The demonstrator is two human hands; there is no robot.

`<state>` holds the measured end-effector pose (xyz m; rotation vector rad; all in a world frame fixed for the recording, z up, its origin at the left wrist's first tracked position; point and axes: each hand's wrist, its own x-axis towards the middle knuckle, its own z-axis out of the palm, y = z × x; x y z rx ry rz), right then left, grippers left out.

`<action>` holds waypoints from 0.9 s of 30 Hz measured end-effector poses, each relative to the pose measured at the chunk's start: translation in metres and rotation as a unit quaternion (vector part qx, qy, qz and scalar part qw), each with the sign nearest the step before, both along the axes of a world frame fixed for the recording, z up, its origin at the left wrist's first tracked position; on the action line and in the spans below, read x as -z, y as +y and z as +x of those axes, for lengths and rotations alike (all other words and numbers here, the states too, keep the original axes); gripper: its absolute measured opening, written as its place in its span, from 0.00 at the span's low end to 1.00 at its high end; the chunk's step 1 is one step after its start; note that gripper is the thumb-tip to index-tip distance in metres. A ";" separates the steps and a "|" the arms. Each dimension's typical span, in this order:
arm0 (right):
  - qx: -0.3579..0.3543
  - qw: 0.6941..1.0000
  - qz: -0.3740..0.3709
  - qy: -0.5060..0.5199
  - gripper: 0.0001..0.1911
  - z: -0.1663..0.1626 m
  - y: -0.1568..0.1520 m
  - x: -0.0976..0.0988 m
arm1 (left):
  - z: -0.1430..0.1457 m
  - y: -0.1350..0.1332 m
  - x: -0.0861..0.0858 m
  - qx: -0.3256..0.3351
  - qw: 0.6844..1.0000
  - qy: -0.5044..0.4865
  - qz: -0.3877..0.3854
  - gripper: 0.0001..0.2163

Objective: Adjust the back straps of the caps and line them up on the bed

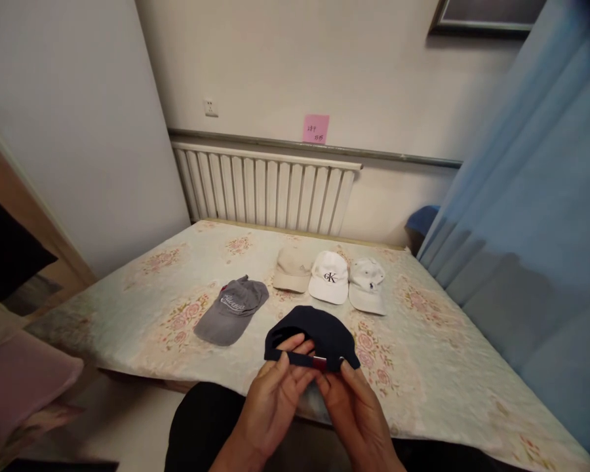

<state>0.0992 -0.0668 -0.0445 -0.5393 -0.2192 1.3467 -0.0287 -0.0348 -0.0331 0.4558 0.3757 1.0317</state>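
A navy cap (319,331) lies at the near edge of the bed with its back strap toward me. My left hand (275,396) pinches the strap on its left side, fingers curled round it. Close beside it, my right hand (351,406) grips the strap by the small metal buckle (319,362). A grey cap (233,308) with white script lies to the left of the navy one. Behind them stand a beige cap (292,269), a white cap with a black logo (329,276) and another white cap (367,283) in a row.
The bed (447,367) carries a pale floral sheet. A white radiator (265,187) runs along the far wall under a pink sticky note (315,128). A blue curtain (535,216) hangs at right. A pink cushion (19,387) sits at lower left.
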 end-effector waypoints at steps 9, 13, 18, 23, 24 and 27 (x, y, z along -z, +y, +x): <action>-0.026 0.999 0.031 -0.008 0.15 -0.004 -0.004 0.000 | 0.026 -0.004 -0.020 -0.002 0.999 0.052 0.003 0.15; -0.062 0.995 0.061 -0.042 0.14 0.008 -0.002 0.015 | 0.032 0.014 -0.036 -0.009 1.000 0.023 -0.003 0.13; -0.117 0.989 -0.067 -0.056 0.10 0.021 0.000 0.066 | 0.038 0.033 -0.047 0.005 0.999 -0.032 -0.012 0.07; -0.108 0.985 -0.131 0.010 0.11 0.027 0.001 0.110 | 0.042 0.035 -0.058 0.012 0.998 -0.049 -0.028 0.07; -0.093 0.987 -0.126 0.032 0.12 0.029 0.002 0.114 | 0.041 0.034 -0.060 0.016 0.998 -0.050 -0.029 0.07; -0.069 0.990 -0.106 0.069 0.16 0.040 0.006 0.117 | 0.038 0.035 -0.064 0.022 0.998 -0.054 -0.028 0.06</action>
